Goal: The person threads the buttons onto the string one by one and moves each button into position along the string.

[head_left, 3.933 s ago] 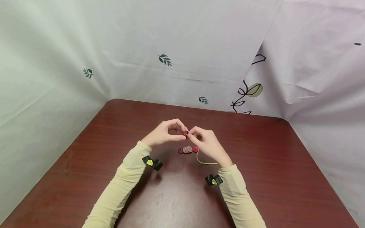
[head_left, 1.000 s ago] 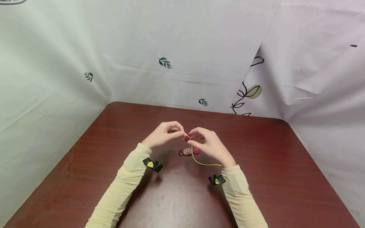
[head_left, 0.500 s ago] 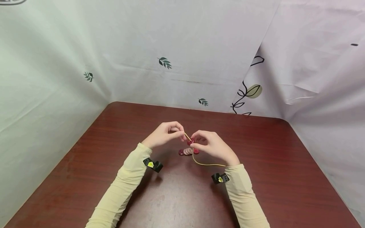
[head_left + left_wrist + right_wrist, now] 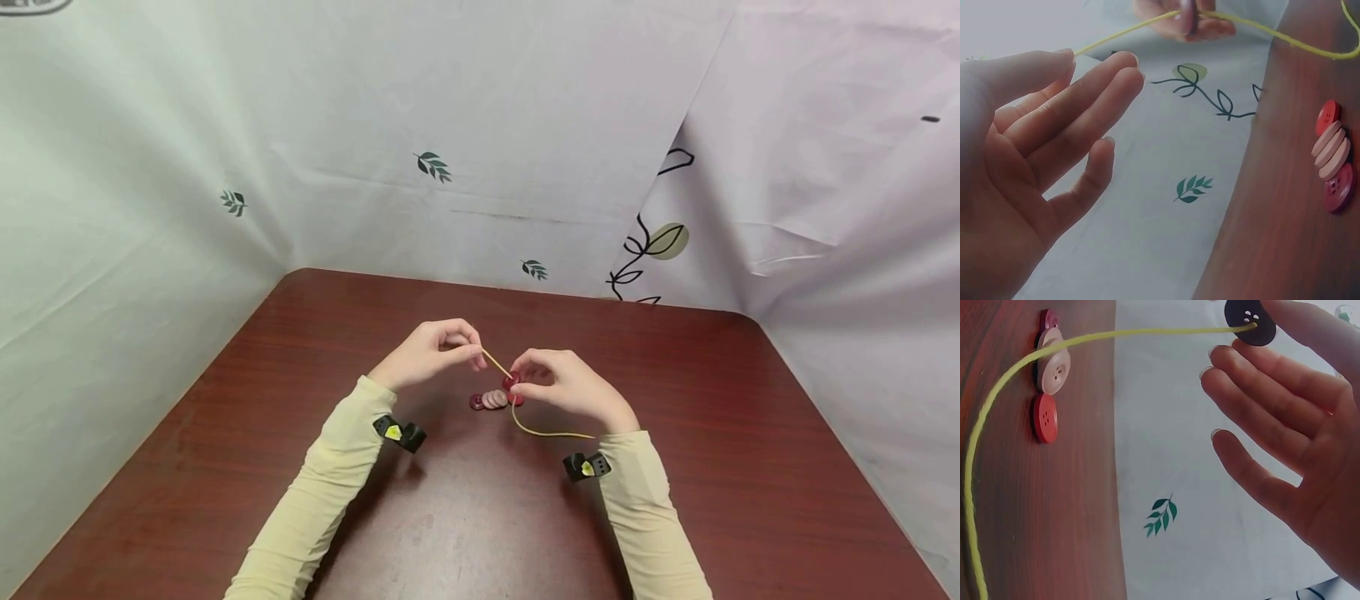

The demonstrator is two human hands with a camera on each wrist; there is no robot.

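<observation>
My left hand [image 4: 431, 354] pinches the end of a yellow cord [image 4: 496, 362] between thumb and index finger. To its right, my right hand [image 4: 570, 385] holds a dark red button [image 4: 512, 381] by its edge, raised above the table. The cord enters one of the button's holes, as the right wrist view shows the button [image 4: 1251, 322] from its other face. In the left wrist view the cord [image 4: 1260, 26] runs out on both sides of the button, which is seen edge-on. Its long tail curves down below my right hand.
Beneath the hands, a row of loose buttons lies on the brown table [image 4: 390, 308]: a maroon button [image 4: 1340, 187], several overlapping pink buttons [image 4: 1332, 151] and a red button [image 4: 1329, 117]. A white patterned curtain [image 4: 480, 200] hangs behind the table.
At first both hands met around the button. Over the last second, my right hand has slid the button right and down along the cord, and the stretch between the hands has lengthened.
</observation>
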